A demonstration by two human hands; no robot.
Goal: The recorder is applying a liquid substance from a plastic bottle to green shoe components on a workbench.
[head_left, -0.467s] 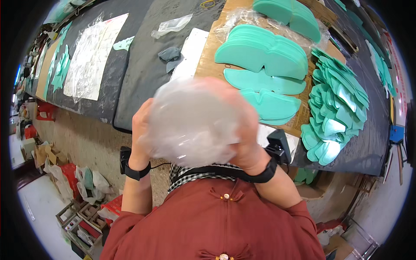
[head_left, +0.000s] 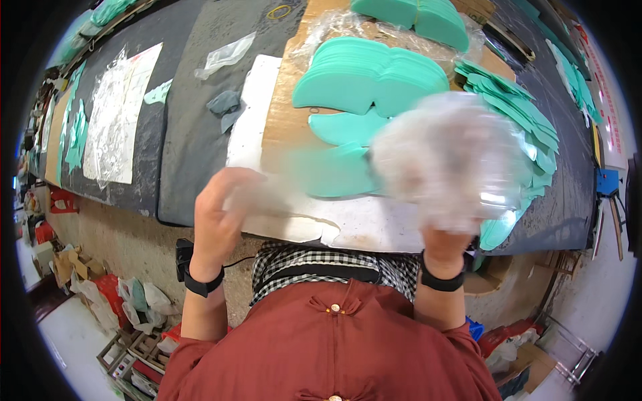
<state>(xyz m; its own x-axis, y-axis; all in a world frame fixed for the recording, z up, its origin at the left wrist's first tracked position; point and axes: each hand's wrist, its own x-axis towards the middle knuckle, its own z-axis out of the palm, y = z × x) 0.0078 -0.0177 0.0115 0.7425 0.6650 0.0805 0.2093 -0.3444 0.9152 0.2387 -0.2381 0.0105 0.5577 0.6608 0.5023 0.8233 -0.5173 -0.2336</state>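
Observation:
My right hand point(head_left: 447, 244) grips a crumpled clear plastic bag point(head_left: 445, 157), blurred by motion. The bag is held up over the right part of the table and hides most of that hand's fingers. On the left, my left hand point(head_left: 221, 204) is raised near the table's front edge, apart from the bag. Its fingertips are smeared, so whether anything is in them is unclear. Between the hands lie mint-green foam pieces point(head_left: 341, 177), the lower one blurred at its left end. Behind them a thick stack of winged green foam pieces point(head_left: 364, 73) rests on brown cardboard point(head_left: 277, 123).
A loose heap of green pieces point(head_left: 528, 134) lies at the right, partly behind the bag. Another green stack point(head_left: 441, 27) stands at the back. Grey cloth point(head_left: 224, 102), a flat clear bag point(head_left: 227, 55) and a white board point(head_left: 251, 113) lie left of the cardboard.
Both hands were around the plastic bag in front of my body. My left hand has come off it, and my right hand has carried it rightward. The view has shifted slightly right.

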